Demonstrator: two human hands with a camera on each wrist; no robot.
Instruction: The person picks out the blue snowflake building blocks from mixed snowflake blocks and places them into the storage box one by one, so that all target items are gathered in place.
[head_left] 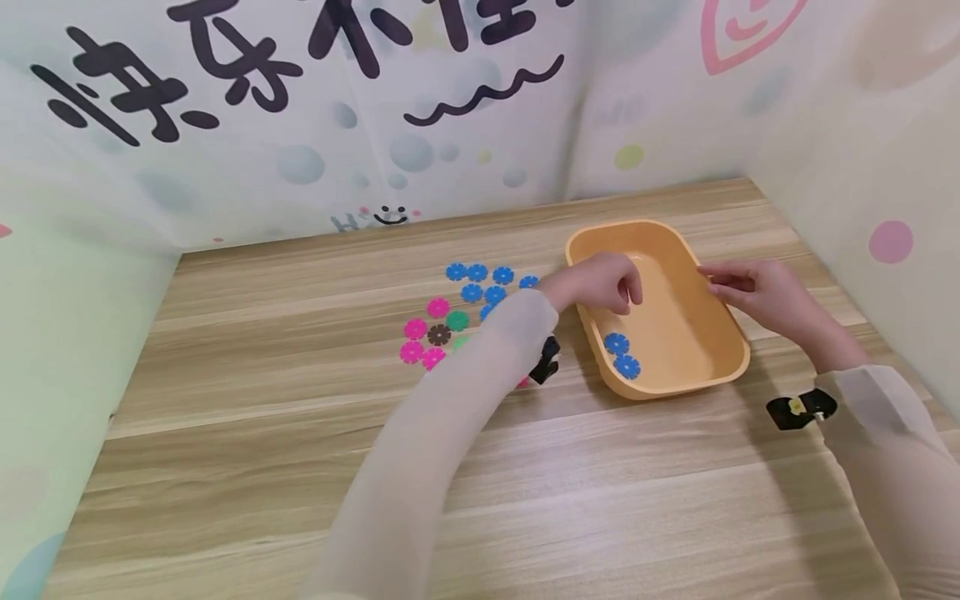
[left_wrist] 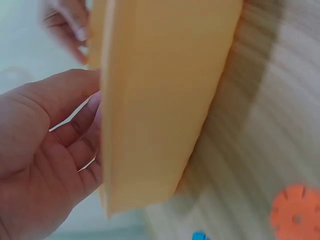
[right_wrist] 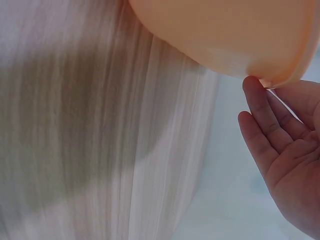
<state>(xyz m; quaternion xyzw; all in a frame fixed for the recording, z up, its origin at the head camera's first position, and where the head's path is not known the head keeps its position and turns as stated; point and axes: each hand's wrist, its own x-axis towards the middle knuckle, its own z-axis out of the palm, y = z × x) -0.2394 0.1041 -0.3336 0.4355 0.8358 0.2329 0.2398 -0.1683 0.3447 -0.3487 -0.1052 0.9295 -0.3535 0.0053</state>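
An orange plastic tray [head_left: 678,382] stands on the wooden table, with two blue snowflake discs [head_left: 622,355] in its near left corner. My left hand [head_left: 600,282] reaches over the left rim, fingers bent down inside; in the left wrist view the rim hides the fingertips of this hand [left_wrist: 55,145], and I cannot tell whether they hold anything. At the opposite side, my right hand [head_left: 765,298] pinches the right rim. From the right wrist, the fingers [right_wrist: 260,102] of that hand show against the tray's outer wall [right_wrist: 225,40].
Left of the tray lie several blue discs [head_left: 477,272], pink discs [head_left: 416,329], a green disc [head_left: 457,320] and a brown disc [head_left: 439,335], partly behind the left sleeve [head_left: 457,400]. An orange disc [left_wrist: 297,212] shows in the left wrist view. Printed cloth walls [head_left: 465,167] border the table.
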